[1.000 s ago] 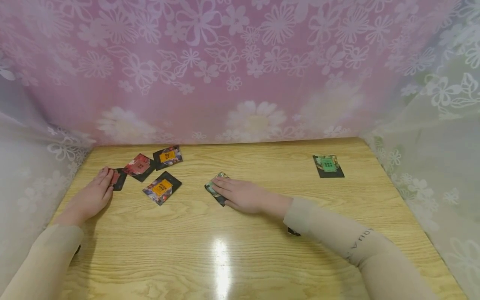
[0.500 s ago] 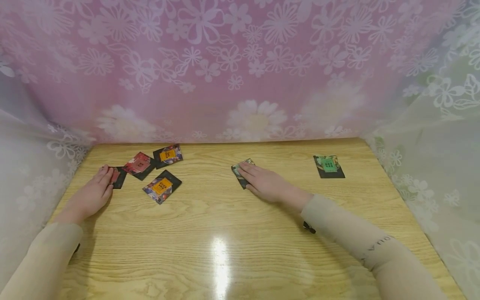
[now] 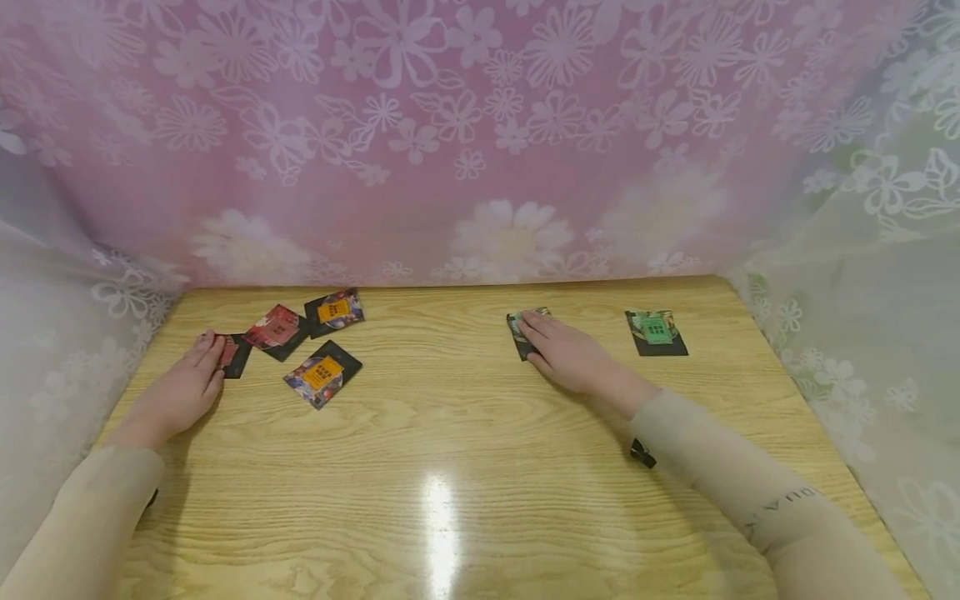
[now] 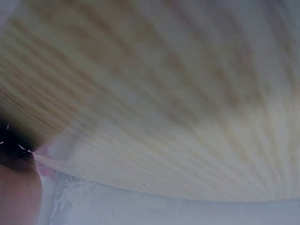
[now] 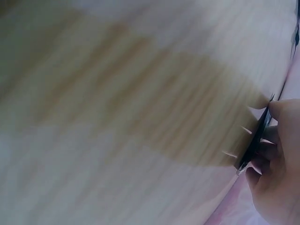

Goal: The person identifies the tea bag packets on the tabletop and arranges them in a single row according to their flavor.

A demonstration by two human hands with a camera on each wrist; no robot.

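Note:
In the head view my right hand lies with straight fingers on a green-and-black flat packet, covering its right part. The right wrist view shows that packet edge-on beneath the fingers, close to the wood. At the table's left side, my left hand rests straight fingers on a red-and-black packet, partly hidden by them. A second red packet touches its corner. In the left wrist view a dark packet edge shows above part of the hand.
Two orange-labelled packets, one at the back and one nearer, lie right of the red ones. Another green packet lies at the back right. The wooden table meets a pink flowered curtain behind and pale curtains at both sides.
My right hand has slid the green packet from mid-table to the right and farther back, toward the other green one. The left hand and remaining packets have stayed in place.

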